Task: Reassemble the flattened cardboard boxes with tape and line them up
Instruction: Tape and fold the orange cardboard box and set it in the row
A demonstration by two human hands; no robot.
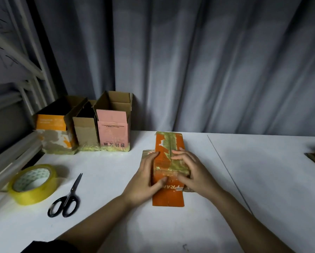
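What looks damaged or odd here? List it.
The standing orange box at far left has its print torn off in patches. The orange box under both hands shows similar torn print beneath old tape.

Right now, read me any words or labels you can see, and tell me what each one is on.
"RA": upside-down white letters on the orange box under both hands; the rest is covered.
Four large Chinese characters, upside down, on the pink box: too blurred to read.
Small print on the pink box and on the orange-banded box: too small to read.
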